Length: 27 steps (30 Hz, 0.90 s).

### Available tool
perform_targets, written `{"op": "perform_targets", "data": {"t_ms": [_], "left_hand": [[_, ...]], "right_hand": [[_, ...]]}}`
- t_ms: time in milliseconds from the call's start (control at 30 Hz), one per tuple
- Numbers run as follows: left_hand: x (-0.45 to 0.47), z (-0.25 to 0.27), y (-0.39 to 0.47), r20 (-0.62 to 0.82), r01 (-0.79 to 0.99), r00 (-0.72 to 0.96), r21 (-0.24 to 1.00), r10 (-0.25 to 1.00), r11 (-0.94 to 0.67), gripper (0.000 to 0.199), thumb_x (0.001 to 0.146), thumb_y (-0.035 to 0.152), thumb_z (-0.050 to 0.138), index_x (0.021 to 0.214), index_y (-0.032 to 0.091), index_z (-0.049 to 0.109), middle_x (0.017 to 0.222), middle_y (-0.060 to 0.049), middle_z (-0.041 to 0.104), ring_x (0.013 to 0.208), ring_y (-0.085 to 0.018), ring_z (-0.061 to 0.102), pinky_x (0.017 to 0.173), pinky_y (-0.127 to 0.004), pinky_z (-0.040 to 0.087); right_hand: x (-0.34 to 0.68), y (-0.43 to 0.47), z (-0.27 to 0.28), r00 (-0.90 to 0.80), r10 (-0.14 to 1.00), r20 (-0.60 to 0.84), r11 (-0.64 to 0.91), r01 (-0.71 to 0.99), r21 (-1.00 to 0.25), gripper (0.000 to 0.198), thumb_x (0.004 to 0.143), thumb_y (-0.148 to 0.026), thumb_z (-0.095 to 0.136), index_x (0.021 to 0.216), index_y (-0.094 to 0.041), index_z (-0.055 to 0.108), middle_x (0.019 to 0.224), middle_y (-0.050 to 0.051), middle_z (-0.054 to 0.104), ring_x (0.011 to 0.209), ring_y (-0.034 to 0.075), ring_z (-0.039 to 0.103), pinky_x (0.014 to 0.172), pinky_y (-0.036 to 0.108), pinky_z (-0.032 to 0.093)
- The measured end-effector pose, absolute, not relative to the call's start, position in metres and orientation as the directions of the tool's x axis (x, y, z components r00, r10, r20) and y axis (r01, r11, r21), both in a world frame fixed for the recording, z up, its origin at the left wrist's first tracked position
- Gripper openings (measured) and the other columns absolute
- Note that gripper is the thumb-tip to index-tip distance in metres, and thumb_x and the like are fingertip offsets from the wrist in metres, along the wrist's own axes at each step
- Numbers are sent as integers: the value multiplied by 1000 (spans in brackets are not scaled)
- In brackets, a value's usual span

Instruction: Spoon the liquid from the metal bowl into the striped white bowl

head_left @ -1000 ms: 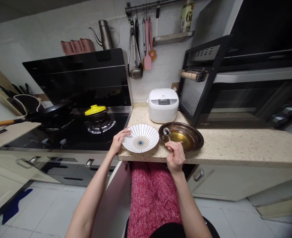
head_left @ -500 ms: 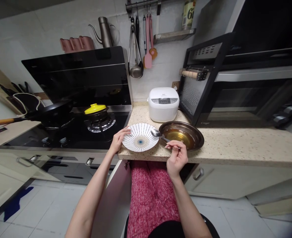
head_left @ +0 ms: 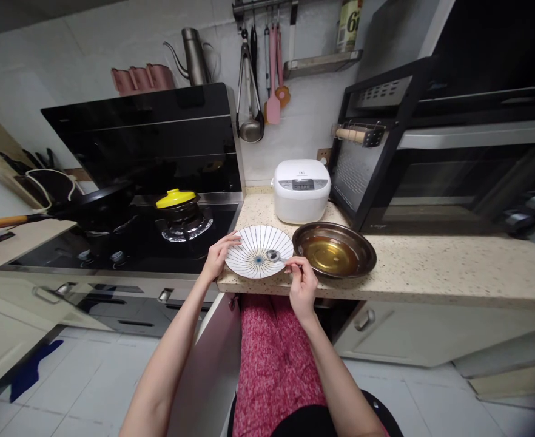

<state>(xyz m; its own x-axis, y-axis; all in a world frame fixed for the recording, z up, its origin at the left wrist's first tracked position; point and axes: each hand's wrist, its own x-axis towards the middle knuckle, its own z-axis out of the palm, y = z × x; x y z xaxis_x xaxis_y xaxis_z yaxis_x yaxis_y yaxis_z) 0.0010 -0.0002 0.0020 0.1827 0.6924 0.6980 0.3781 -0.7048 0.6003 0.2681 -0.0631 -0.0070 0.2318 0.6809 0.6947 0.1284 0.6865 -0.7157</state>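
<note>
A white plate point(head_left: 244, 264) with thin dark lines fanning out from a blue centre lies near the counter's front edge. My left hand point(head_left: 218, 256) grips its left rim, thumb hidden and fingertips over the edge. Pinched by the handle in my right hand point(head_left: 302, 284) is a metal spoon point(head_left: 273, 256); its bowl is over the plate, right of the centre. I cannot tell whether the spoon touches the plate. Just right of the plate sits a dark metal bowl point(head_left: 368, 254) with yellowish liquid inside.
Behind the plate stands a white rice cooker point(head_left: 302, 197). The stove point(head_left: 149, 249) to the left carries a yellow lid point(head_left: 175, 198) over one burner and a black wok point(head_left: 97, 209). A black oven point(head_left: 458, 188) fills the right back. Below, a cabinet door point(head_left: 210, 364) hangs open.
My right hand has moved left with the spoon, from the bowl's near-left rim to the plate's right side. The spoon's bowl is now closer to the plate's centre. My left hand stays on the rim.
</note>
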Motion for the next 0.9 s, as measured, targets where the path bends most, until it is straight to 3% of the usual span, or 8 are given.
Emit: {"op": "perform_targets", "data": {"t_ms": [167,600,900], "left_hand": [[1,2,0,700,382,184,596,690,-706,58,102,59,42,105,18,81,125,-16,75,137,-37,59,115,-58,43],[2,3,-1,694,381,184,602,696,-701,57,102,59,42,105,18,81,125,-15,75,138,-36,58,117,-57,42],[3,3,-1,697,373,179,606,695,-703,55,103,57,42,105,19,81,124,-15,75,138,-35,58,117,-57,42]], "right_hand": [[268,-61,-9,183,719,670,666,93,-740,26,104,-35,49,89,-22,65,83,1,66,70,13,59,69,27,50],[275,-56,-3,88,852,516,519,-269,-812,32,97,-51,61,83,-23,64,80,1,67,63,12,58,60,26,50],[272,-57,-4,131,867,480,489,-410,-770,29,96,-48,63,84,-22,64,83,0,65,63,11,57,62,25,49]]}}
